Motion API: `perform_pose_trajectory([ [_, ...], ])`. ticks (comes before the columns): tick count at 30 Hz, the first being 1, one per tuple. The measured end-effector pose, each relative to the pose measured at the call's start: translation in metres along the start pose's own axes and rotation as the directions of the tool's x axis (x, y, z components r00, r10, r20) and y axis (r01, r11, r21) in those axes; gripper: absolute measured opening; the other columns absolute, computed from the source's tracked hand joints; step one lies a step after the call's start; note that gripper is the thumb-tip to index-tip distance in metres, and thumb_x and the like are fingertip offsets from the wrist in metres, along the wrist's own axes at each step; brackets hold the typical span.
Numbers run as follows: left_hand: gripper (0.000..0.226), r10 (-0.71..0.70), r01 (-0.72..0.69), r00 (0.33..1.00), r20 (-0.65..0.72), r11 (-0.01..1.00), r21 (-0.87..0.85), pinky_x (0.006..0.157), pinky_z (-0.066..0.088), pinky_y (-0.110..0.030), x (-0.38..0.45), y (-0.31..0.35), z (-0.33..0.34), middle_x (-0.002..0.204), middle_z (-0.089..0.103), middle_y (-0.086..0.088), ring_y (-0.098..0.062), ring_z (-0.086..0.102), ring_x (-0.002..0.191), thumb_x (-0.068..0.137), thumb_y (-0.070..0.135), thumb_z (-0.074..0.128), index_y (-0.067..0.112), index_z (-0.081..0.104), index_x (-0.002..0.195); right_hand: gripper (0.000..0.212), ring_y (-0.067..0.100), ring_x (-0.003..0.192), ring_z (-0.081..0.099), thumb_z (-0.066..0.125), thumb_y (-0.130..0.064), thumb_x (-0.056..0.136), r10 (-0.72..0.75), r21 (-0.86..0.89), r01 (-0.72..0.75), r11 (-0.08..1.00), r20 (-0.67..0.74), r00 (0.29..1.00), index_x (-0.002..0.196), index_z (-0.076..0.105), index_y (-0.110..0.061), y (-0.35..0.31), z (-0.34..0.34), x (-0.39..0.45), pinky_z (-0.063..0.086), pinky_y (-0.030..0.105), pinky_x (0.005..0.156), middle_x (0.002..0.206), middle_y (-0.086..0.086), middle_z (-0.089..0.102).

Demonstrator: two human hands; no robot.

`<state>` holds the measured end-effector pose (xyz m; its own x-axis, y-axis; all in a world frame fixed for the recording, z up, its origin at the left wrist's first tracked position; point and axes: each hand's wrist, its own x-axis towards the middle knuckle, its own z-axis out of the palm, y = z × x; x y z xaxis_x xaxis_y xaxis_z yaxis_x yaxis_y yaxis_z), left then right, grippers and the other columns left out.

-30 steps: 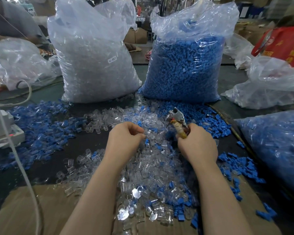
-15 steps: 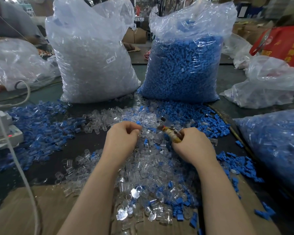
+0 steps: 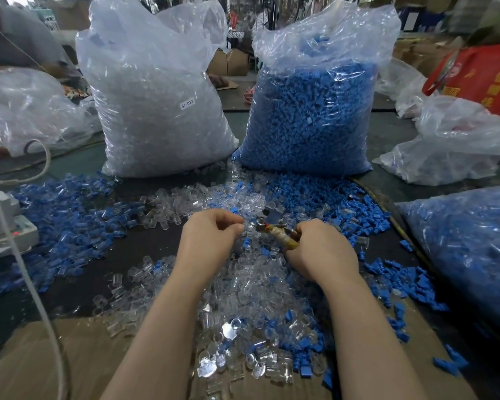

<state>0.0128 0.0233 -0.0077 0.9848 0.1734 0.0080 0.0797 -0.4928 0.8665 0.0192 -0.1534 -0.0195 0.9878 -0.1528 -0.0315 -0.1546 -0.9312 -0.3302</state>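
Note:
My right hand (image 3: pixel 322 251) grips a small tool (image 3: pixel 277 231) with a taped yellowish handle and a metal head that points left. My left hand (image 3: pixel 211 236) hovers just left of that metal head, fingers curled, pinching what looks like a small clear piece; the piece itself is hard to make out. Both hands sit over a heap of clear plastic caps (image 3: pixel 243 287) mixed with blue plastic pieces (image 3: pixel 324 197) on the dark table.
A big bag of clear caps (image 3: pixel 156 105) and a big bag of blue pieces (image 3: pixel 312 111) stand behind the heap. Another blue-filled bag (image 3: pixel 471 249) lies right. More blue pieces (image 3: pixel 67 223) spread left beside a white power strip (image 3: pixel 9 226) and cable. Cardboard (image 3: pixel 41 359) lies near me.
The tool has tipped down from pointing up to lying almost level, its head now toward my left hand. Both hands have stayed over the heap, close together.

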Motion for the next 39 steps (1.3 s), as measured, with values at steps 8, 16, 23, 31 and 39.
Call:
perform_pose_trajectory([
  [8, 0.021, -0.002, 0.001, 0.999, -0.036, 0.999, -0.036, 0.055, 0.048, -0.015, -0.002, 0.004, 0.004, 0.067, 0.07, 0.016, -0.004, 0.065, 0.067, 0.086, 0.02, 0.074, 0.033, 0.071, 0.07, 0.02, 0.017, 0.065, 0.053, 0.066, -0.037, 0.083, -0.014, 0.103, 0.015, 0.995, -0.013, 1.0, 0.076, 0.052, -0.023, 0.003, 0.0, -0.001, 0.038, 0.028, 0.053, 0.073, -0.004, 0.056],
  [16, 0.006, -0.024, 0.025, 1.0, 0.004, 0.952, -0.304, 0.077, 0.059, -0.038, -0.007, 0.014, 0.004, 0.079, 0.075, -0.002, -0.024, 0.072, 0.081, 0.084, 0.015, 0.075, 0.021, 0.075, 0.084, 0.016, 0.015, 0.068, 0.059, 0.072, -0.03, 0.082, -0.071, 0.541, 0.169, 0.824, -0.196, 0.978, 0.077, 0.059, -0.022, 0.001, -0.009, -0.003, 0.047, 0.032, 0.061, 0.07, -0.008, 0.062],
  [23, 0.003, -0.019, 0.009, 1.0, -0.021, 0.915, -0.402, 0.064, 0.056, -0.033, -0.009, 0.02, 0.01, 0.067, 0.069, 0.0, -0.015, 0.06, 0.061, 0.083, 0.016, 0.076, 0.016, 0.073, 0.082, 0.01, 0.002, 0.058, 0.053, 0.073, -0.021, 0.085, -0.111, 0.731, 0.245, 0.637, -0.227, 0.967, 0.079, 0.066, -0.02, -0.006, -0.01, -0.006, 0.049, 0.026, 0.062, 0.067, -0.007, 0.063],
  [31, 0.005, 0.009, -0.008, 1.0, -0.002, 0.833, -0.554, 0.061, 0.054, -0.02, -0.01, 0.023, 0.012, 0.072, 0.073, -0.008, -0.012, 0.07, 0.064, 0.084, 0.002, 0.072, 0.004, 0.07, 0.089, 0.011, 0.002, 0.054, 0.048, 0.074, -0.02, 0.084, -0.156, 0.724, 0.318, 0.612, -0.284, 0.946, 0.078, 0.065, -0.017, -0.011, -0.011, -0.009, 0.047, 0.034, 0.059, 0.061, -0.007, 0.059],
  [39, 0.008, 0.075, -0.093, 0.995, -0.059, 0.907, -0.41, 0.058, 0.052, -0.023, -0.013, 0.026, 0.015, 0.068, 0.074, -0.004, -0.011, 0.07, 0.063, 0.08, 0.005, 0.076, 0.013, 0.074, 0.077, 0.016, 0.006, 0.056, 0.052, 0.074, -0.03, 0.083, -0.084, 0.674, 0.281, 0.684, -0.31, 0.947, 0.075, 0.063, -0.02, -0.013, -0.007, -0.008, 0.047, 0.034, 0.058, 0.06, -0.008, 0.059],
])
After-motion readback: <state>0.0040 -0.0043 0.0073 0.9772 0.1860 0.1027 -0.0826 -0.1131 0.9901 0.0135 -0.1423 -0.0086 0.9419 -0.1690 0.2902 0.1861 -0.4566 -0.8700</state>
